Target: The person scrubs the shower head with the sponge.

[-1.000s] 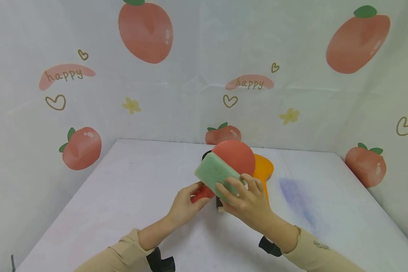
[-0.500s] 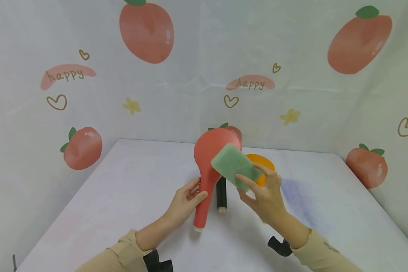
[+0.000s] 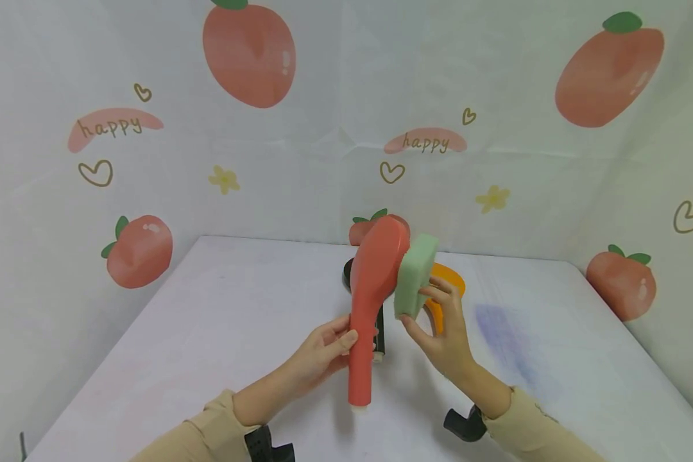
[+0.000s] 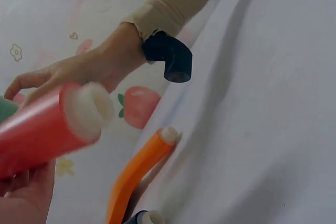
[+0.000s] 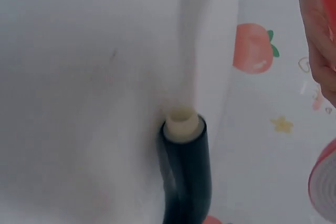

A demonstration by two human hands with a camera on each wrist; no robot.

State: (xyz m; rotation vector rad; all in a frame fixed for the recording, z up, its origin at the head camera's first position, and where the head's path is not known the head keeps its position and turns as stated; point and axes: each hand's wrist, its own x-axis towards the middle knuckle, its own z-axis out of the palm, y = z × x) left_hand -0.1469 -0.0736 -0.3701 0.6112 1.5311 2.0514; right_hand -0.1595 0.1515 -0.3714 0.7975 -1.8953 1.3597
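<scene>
My left hand (image 3: 323,353) grips a red handheld shower head (image 3: 376,256) by its handle. The shower head stands roughly upright above the table, its broad head up and turned side-on. Its pale hollow handle end shows in the left wrist view, and part of its light, dotted spray face (image 5: 326,184) in the right wrist view. My right hand (image 3: 449,333) pinches a light green sponge (image 3: 417,273) between thumb and fingers. The sponge lies against the right side of the head, along the spray face; the exact contact is hidden.
Behind the hands, a black shower head (image 3: 380,337) and an orange one (image 3: 452,276) lie on the white table (image 3: 254,289), partly hidden. A bluish smudge (image 3: 505,340) marks the table on the right. A fruit-printed curtain (image 3: 300,160) hangs behind. Black camera mounts sit at both wrists.
The shower head has swung from tilted to upright, then turned side-on. The sponge has moved from the front of the head round to its right side. Both hands keep their hold.
</scene>
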